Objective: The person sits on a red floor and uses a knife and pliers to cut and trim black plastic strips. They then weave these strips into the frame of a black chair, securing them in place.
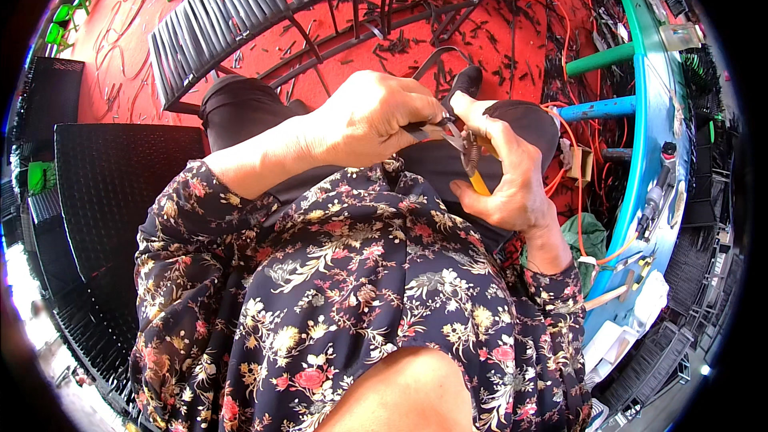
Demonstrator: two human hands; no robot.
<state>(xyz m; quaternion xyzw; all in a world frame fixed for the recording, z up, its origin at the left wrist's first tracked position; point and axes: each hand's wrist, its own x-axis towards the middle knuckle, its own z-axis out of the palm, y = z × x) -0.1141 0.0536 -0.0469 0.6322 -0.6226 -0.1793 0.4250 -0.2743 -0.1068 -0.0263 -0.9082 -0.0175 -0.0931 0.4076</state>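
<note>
The right hand [516,190] had its fingers [506,141] around yellow-handled pliers [471,155], their nose just beside a dark strip [430,130] pinched in the left hand's [364,118] fingers.

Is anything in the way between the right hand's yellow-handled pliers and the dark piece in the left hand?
Nothing visible blocks them: the pliers in the right hand have their metal end close beside the dark piece in the left hand. Whether the two touch, I cannot tell.
</note>
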